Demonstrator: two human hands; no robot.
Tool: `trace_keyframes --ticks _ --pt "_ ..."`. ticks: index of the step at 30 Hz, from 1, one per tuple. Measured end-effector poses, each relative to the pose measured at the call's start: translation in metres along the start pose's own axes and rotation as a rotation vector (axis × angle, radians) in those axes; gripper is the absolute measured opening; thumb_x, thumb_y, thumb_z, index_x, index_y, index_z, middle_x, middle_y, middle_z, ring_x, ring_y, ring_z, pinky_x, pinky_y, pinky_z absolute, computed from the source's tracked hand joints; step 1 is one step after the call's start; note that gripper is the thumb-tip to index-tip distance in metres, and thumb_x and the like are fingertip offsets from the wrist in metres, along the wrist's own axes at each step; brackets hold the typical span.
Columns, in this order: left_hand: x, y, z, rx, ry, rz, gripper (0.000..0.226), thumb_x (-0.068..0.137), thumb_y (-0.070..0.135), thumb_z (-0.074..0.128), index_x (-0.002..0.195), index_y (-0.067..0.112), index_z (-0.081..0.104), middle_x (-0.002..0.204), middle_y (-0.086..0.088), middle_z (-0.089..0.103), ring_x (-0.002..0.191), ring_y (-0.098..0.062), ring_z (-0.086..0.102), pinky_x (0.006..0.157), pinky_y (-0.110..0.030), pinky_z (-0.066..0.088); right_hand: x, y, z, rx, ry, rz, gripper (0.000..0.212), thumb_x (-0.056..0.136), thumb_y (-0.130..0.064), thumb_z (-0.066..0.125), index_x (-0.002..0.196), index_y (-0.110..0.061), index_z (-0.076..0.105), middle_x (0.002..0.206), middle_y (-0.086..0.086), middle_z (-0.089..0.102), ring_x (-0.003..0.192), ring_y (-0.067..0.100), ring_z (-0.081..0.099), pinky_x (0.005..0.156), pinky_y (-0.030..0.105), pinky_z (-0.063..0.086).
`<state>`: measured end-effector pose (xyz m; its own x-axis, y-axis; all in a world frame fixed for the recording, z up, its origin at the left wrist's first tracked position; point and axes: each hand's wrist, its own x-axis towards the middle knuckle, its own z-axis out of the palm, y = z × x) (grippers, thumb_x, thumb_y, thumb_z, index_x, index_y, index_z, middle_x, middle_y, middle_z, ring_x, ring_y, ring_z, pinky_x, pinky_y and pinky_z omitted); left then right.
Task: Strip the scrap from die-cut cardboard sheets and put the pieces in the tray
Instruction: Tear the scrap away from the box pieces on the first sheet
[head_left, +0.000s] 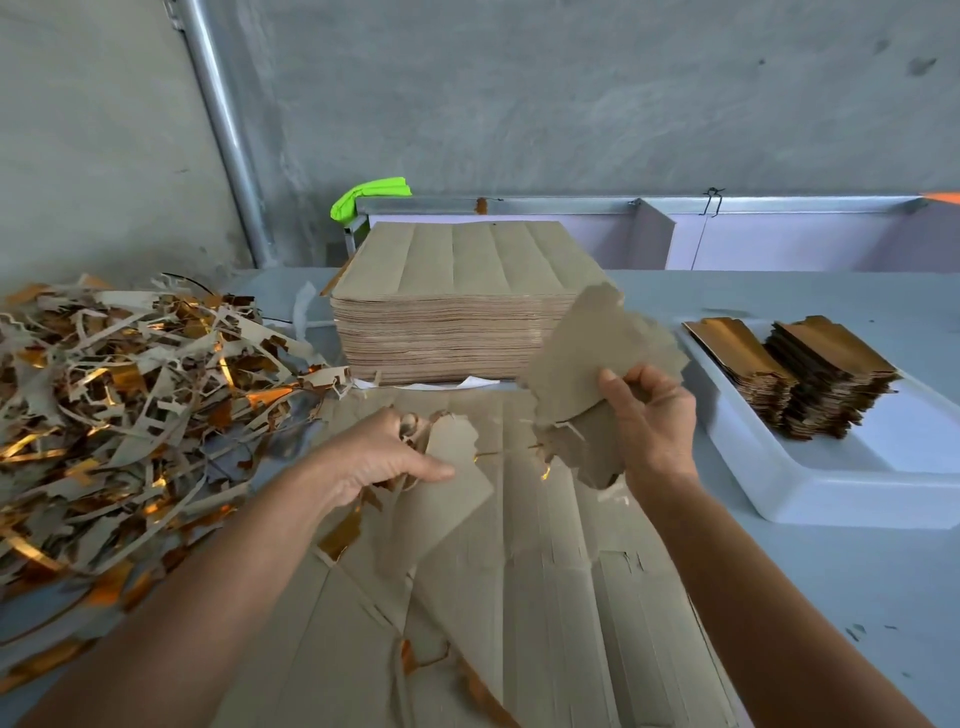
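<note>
The left hand (387, 457) hides part of what it grips: its fingers curl round a cardboard piece (452, 478) lifted off the die-cut sheet (545, 597) lying flat on the worktop (831, 597). The sheet's near edge is cut off at the bottom of the view. The right hand (649, 415) pinches a bundle of stripped pieces (592, 364), held tilted above the sheet; motion blur softens their ragged edges. Behind, a thick stack of sheets (457, 312) stands upright. The white tray (831, 493) at the right holds rows of gold-faced pieces (810, 374), partly cut off. A scrap heap (130, 405) spreads at the left. A green cloth (369, 200) lies behind the stack. No writing is readable.
</note>
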<state>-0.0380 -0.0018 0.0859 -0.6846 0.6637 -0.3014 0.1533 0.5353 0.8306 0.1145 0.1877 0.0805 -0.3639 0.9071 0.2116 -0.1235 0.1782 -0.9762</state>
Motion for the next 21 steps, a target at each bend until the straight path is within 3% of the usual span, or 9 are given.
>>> trace_keyframes --ticks 4,8,13,16,19,21 --pt "-0.001 0.004 -0.007 -0.089 0.031 0.021 0.068 0.059 0.012 0.086 0.117 0.012 0.051 0.111 -0.003 0.056 0.102 -0.018 0.052 0.089 -0.033 0.044 0.0 0.001 0.001 0.12 0.018 0.114 0.022 0.086 -0.017 0.068 0.067 -0.014 0.059 0.073 0.005 0.063 0.072 0.02 0.057 0.075 0.038 0.053" --pt "-0.01 0.006 -0.008 -0.157 -0.049 0.061 0.029 0.065 0.0 0.079 0.077 0.022 0.065 0.072 0.01 0.065 0.073 -0.004 0.057 0.056 -0.015 0.043 0.003 -0.001 -0.001 0.258 0.133 0.282 0.03 0.087 -0.016 0.067 0.062 -0.013 0.051 0.069 0.004 0.055 0.07 0.019 0.051 0.07 0.036 0.048" --pt "-0.018 0.002 -0.02 -0.248 -0.078 0.059 0.024 0.062 -0.002 0.074 0.073 0.02 0.071 0.063 0.013 0.07 0.074 -0.008 0.06 0.063 -0.024 0.033 0.01 -0.001 -0.017 0.308 0.231 0.394 0.029 0.089 -0.019 0.066 0.066 -0.013 0.049 0.07 -0.002 0.054 0.065 0.011 0.05 0.055 0.025 0.045" --pt "-0.017 -0.005 -0.028 -0.378 -0.008 0.061 0.039 0.053 0.0 0.076 0.084 0.021 0.065 0.07 0.008 0.072 0.084 -0.011 0.056 0.066 -0.025 0.033 0.017 -0.003 -0.029 0.294 0.228 0.46 0.023 0.088 -0.026 0.066 0.079 -0.01 0.053 0.077 -0.002 0.054 0.076 0.014 0.053 0.061 0.025 0.046" --pt "-0.018 -0.006 -0.033 -0.405 -0.013 0.093 0.051 0.037 0.012 0.092 0.082 0.017 0.068 0.074 0.005 0.072 0.079 -0.011 0.056 0.067 -0.023 0.035 0.021 -0.003 -0.034 0.408 0.201 0.548 0.018 0.086 -0.025 0.069 0.081 -0.013 0.056 0.106 0.003 0.061 0.107 0.024 0.058 0.09 0.046 0.051" --pt "-0.017 -0.004 -0.03 -0.408 -0.025 0.078 0.073 0.034 0.026 0.095 0.099 0.013 0.065 0.09 -0.001 0.071 0.092 -0.016 0.059 0.078 -0.028 0.039 0.019 -0.005 -0.03 0.481 0.126 0.569 0.01 0.087 -0.02 0.067 0.087 -0.016 0.058 0.117 0.007 0.062 0.11 0.03 0.059 0.086 0.055 0.051"
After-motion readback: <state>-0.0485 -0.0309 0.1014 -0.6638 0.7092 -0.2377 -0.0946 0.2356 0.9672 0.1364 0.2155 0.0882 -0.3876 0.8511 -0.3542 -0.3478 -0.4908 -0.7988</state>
